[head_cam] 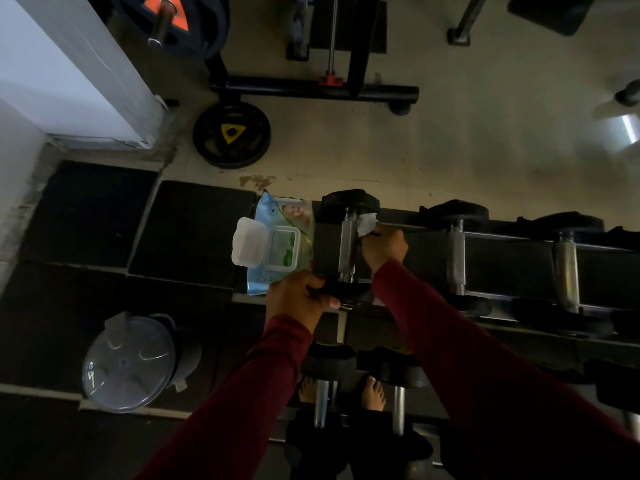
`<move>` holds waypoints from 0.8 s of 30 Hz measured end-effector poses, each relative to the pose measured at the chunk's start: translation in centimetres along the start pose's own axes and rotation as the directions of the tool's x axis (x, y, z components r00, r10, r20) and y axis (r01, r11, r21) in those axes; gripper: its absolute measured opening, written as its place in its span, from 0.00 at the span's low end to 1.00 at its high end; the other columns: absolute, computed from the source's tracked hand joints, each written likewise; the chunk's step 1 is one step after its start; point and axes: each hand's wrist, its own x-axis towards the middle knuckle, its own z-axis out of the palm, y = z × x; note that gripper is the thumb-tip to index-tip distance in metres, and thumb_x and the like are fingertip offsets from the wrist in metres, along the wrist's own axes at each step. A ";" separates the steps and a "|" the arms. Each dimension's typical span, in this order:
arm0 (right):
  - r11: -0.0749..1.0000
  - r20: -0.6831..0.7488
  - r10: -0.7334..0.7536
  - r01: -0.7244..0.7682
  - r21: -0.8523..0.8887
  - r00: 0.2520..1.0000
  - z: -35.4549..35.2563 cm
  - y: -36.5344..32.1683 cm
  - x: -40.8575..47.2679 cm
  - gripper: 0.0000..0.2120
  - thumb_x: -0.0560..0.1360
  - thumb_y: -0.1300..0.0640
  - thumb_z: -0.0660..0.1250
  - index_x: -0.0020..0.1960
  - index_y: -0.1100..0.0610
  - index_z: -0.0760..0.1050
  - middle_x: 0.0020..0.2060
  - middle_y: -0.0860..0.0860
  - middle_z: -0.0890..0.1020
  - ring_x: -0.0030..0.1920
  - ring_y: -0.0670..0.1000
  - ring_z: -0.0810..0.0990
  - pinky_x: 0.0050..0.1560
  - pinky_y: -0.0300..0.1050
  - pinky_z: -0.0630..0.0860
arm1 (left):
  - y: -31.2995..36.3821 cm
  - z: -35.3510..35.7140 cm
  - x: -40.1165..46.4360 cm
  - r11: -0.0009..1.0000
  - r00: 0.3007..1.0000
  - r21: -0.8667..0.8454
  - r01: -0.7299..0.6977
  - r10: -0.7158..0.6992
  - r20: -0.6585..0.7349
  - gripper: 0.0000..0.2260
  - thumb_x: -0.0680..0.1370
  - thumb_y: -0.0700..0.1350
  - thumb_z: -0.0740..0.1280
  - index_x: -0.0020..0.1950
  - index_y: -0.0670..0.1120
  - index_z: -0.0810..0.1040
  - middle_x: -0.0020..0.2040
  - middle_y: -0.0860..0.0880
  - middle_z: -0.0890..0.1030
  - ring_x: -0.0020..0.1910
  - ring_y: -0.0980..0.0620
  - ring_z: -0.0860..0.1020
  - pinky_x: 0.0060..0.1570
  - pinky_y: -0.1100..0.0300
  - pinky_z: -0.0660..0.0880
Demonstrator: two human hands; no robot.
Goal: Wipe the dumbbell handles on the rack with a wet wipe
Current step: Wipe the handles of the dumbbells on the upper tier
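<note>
Looking down on a dim gym floor, over a dumbbell rack (502,251) running off to the right. At the rack's left end, a dumbbell (349,244) lying across the top shelf, its knurled metal handle (348,242) bare and lengthwise toward the viewer.

Right hand (384,247) just beside that handle on its right, fingers curled and pinching a white wet wipe (367,224); wipe bunched up near the handle's far end, close under the far weight head, touching or nearly touching the metal — hard to tell which in the low light. Left hand (298,299) wrapped over the dumbbell's near weight head, fingers curled around its black edge, thumb on the near side. Both arms in dark red sleeves (467,348).

To the left of the dumbbell, on the same shelf end, a blue pack of wet wipes (277,216) with its clear flip lid (248,245) swung open to the left. Further right on the shelf, two more dumbbells with silver handles (456,258) (567,271), well apart from the hands. On the lower shelf, two more dumbbells (398,375), with bare feet (373,393) showing between them.

On the dark floor mats (190,230) at lower left, a round bin with a translucent grey lid (128,362). Beyond, a black weight plate with a yellow centre (231,134) lying flat on the pale floor, near a black machine base (311,90).
</note>
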 end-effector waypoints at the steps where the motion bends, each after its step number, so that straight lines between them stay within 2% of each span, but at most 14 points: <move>1: 0.996 0.005 -0.071 0.071 -0.059 0.997 0.0 0.0 -0.4 0.05 0.80 0.60 0.65 0.49 0.58 0.80 0.48 0.53 0.83 0.43 0.45 0.79 0.53 0.41 0.77 | 0.0 0.0 0.0 1.000 1.000 -0.001 0.002 -0.002 -0.001 0.18 0.63 0.46 0.81 0.50 0.51 0.81 0.51 0.55 0.82 0.51 0.57 0.78 0.58 0.61 0.74; 2: 0.974 0.011 -0.188 0.188 -0.129 0.982 0.0 0.0 -0.8 0.05 0.79 0.62 0.65 0.50 0.57 0.80 0.47 0.52 0.83 0.43 0.45 0.79 0.54 0.41 0.77 | 0.0 0.1 0.0 1.000 1.000 -0.003 0.002 -0.002 -0.003 0.18 0.63 0.46 0.81 0.50 0.51 0.81 0.51 0.55 0.82 0.52 0.57 0.78 0.58 0.60 0.75; 4: 0.854 0.065 -0.438 0.437 -0.280 0.897 -0.1 0.7 -1.6 0.08 0.78 0.64 0.64 0.53 0.56 0.79 0.47 0.50 0.81 0.46 0.47 0.80 0.54 0.41 0.77 | 0.0 0.1 0.0 1.000 1.000 -0.005 0.001 -0.001 -0.009 0.17 0.64 0.46 0.81 0.50 0.51 0.81 0.50 0.55 0.82 0.52 0.56 0.79 0.57 0.60 0.75; 6: 0.707 0.142 -0.596 0.601 -0.372 0.790 0.0 1.3 -1.4 0.14 0.76 0.68 0.64 0.59 0.58 0.79 0.54 0.54 0.81 0.54 0.55 0.80 0.58 0.49 0.76 | 0.0 0.1 0.0 1.000 1.000 -0.010 0.001 -0.001 -0.012 0.16 0.64 0.45 0.81 0.49 0.51 0.81 0.49 0.55 0.82 0.51 0.57 0.79 0.57 0.61 0.75; 8: 0.614 0.220 -0.629 0.650 -0.449 0.746 -0.3 1.6 -0.9 0.20 0.76 0.69 0.63 0.67 0.60 0.76 0.63 0.58 0.78 0.64 0.59 0.75 0.65 0.52 0.70 | 0.1 0.1 -0.1 1.000 1.000 -0.012 0.001 -0.001 -0.014 0.16 0.64 0.45 0.81 0.48 0.52 0.81 0.48 0.55 0.82 0.50 0.57 0.79 0.57 0.61 0.75; 11: 0.491 0.359 -0.646 0.727 -0.479 0.673 -0.5 2.2 -1.1 0.20 0.80 0.61 0.62 0.72 0.53 0.70 0.68 0.53 0.73 0.66 0.52 0.74 0.67 0.49 0.72 | 0.1 0.0 -0.2 1.000 1.000 -0.019 0.000 0.000 -0.007 0.16 0.63 0.46 0.81 0.47 0.53 0.81 0.48 0.56 0.82 0.49 0.58 0.79 0.57 0.59 0.76; 13: 0.561 0.387 -0.644 0.752 -0.347 0.660 -0.3 2.0 -1.5 0.15 0.82 0.54 0.60 0.68 0.48 0.72 0.64 0.44 0.75 0.62 0.44 0.75 0.65 0.48 0.74 | 0.0 0.0 -0.2 1.000 1.000 -0.002 -0.009 0.009 -0.007 0.17 0.63 0.47 0.81 0.49 0.52 0.82 0.49 0.56 0.83 0.49 0.58 0.79 0.57 0.59 0.76; 14: 0.555 0.395 -0.650 0.761 -0.337 0.649 -0.1 1.8 -1.3 0.16 0.82 0.55 0.59 0.68 0.49 0.73 0.63 0.44 0.76 0.63 0.44 0.74 0.65 0.48 0.75 | 0.1 0.0 -0.2 1.000 1.000 0.011 -0.015 0.015 -0.007 0.18 0.63 0.47 0.81 0.50 0.52 0.82 0.49 0.56 0.83 0.50 0.58 0.79 0.57 0.58 0.76; 15: 0.443 0.431 -0.663 0.785 -0.434 0.613 -0.2 1.2 -1.1 0.18 0.82 0.58 0.56 0.70 0.52 0.72 0.65 0.46 0.75 0.66 0.47 0.71 0.65 0.48 0.75 | 0.1 0.0 -0.2 1.000 1.000 0.020 -0.021 0.021 -0.006 0.18 0.63 0.48 0.81 0.50 0.52 0.82 0.50 0.56 0.83 0.51 0.58 0.79 0.58 0.58 0.76; 16: 0.396 0.443 -0.666 0.788 -0.472 0.600 -0.2 1.0 -1.0 0.23 0.80 0.59 0.52 0.73 0.55 0.70 0.68 0.48 0.74 0.68 0.50 0.68 0.65 0.47 0.74 | 0.1 0.0 -0.2 0.999 1.000 0.022 -0.025 0.025 -0.005 0.18 0.63 0.48 0.81 0.50 0.52 0.82 0.50 0.56 0.83 0.51 0.58 0.79 0.59 0.57 0.76; 19: 0.377 0.425 -0.681 0.783 -0.496 0.597 -1.0 1.2 -0.9 0.30 0.75 0.57 0.47 0.76 0.54 0.65 0.72 0.51 0.70 0.70 0.53 0.63 0.65 0.47 0.74 | 0.1 -0.1 -0.2 0.999 1.000 0.019 -0.027 0.027 -0.004 0.18 0.63 0.47 0.81 0.50 0.51 0.82 0.50 0.55 0.83 0.51 0.58 0.79 0.59 0.56 0.76; 20: 0.409 0.401 -0.696 0.787 -0.461 0.596 -1.1 1.7 -1.0 0.30 0.75 0.58 0.48 0.77 0.53 0.64 0.73 0.52 0.67 0.71 0.53 0.63 0.66 0.47 0.73 | 0.1 -0.1 -0.2 0.999 1.000 0.017 -0.029 0.029 -0.007 0.18 0.63 0.47 0.81 0.50 0.51 0.82 0.49 0.55 0.83 0.50 0.58 0.79 0.58 0.57 0.76; 22: 0.521 0.358 -0.649 0.735 -0.434 0.671 -1.1 2.4 -1.3 0.29 0.77 0.55 0.47 0.78 0.51 0.62 0.74 0.53 0.65 0.72 0.51 0.63 0.70 0.48 0.70 | 0.1 -0.1 -0.2 0.999 0.999 0.013 -0.032 0.032 -0.021 0.17 0.63 0.47 0.81 0.49 0.51 0.82 0.48 0.55 0.83 0.48 0.58 0.79 0.57 0.58 0.77; 24: 0.655 0.319 -0.600 0.679 -0.331 0.734 -0.4 2.7 -1.5 0.29 0.77 0.50 0.46 0.76 0.51 0.65 0.74 0.51 0.66 0.72 0.42 0.63 0.74 0.46 0.66 | 0.0 -0.1 -0.2 0.999 0.999 0.010 -0.031 0.032 -0.023 0.16 0.64 0.46 0.81 0.49 0.50 0.82 0.49 0.54 0.83 0.48 0.58 0.79 0.56 0.59 0.77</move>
